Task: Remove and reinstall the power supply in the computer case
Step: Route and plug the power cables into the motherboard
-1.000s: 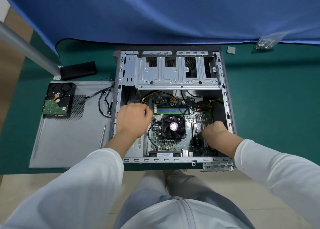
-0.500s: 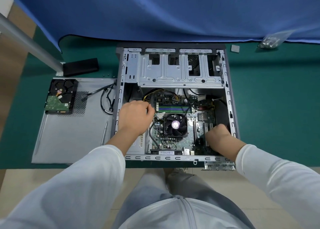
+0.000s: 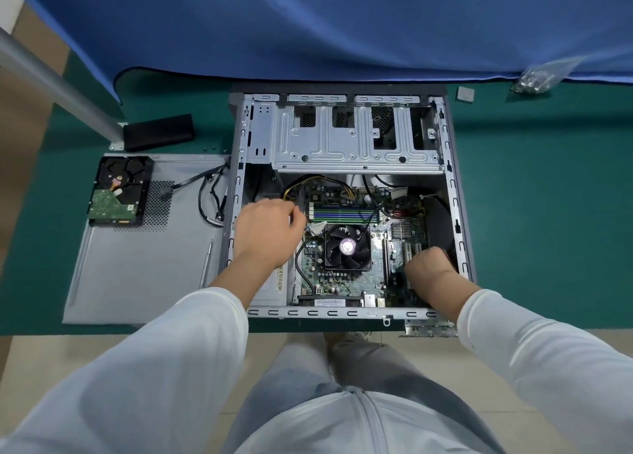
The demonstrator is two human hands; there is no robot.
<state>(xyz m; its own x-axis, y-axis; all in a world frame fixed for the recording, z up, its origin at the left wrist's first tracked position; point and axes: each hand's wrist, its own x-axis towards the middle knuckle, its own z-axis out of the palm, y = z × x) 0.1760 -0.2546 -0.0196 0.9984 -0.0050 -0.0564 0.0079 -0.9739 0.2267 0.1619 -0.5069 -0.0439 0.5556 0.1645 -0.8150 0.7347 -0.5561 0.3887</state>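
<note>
Right hand (image 3: 430, 268) had slid from the expansion slots toward the right wall of the open grey metal computer case (image 3: 459, 213) since the earlier frames; it sat low in the near right corner of the case, fingers curled under and hidden. Could not tell whether they gripped anything. Left hand (image 3: 269, 232) had stayed put over the left side of the case, fingers bent down at the motherboard's left edge beside the yellow and black cable bundle (image 3: 291, 186); what they held, if anything, could not be made out. Under that wrist lay the silver box-shaped power supply (image 3: 274, 284), seated in the near left corner of the case, its label strip showing. Black CPU fan (image 3: 347, 246) sat mid-board between the two hands.

Case lay on its side at the middle of the green-matted desk (image 3: 548, 213), near edge flush with the desk's front edge. Grey steel side panel (image 3: 137, 265) lay flat just left of the case. A black hard drive with green circuit board (image 3: 120, 191) rested on the panel's far left corner.
</note>
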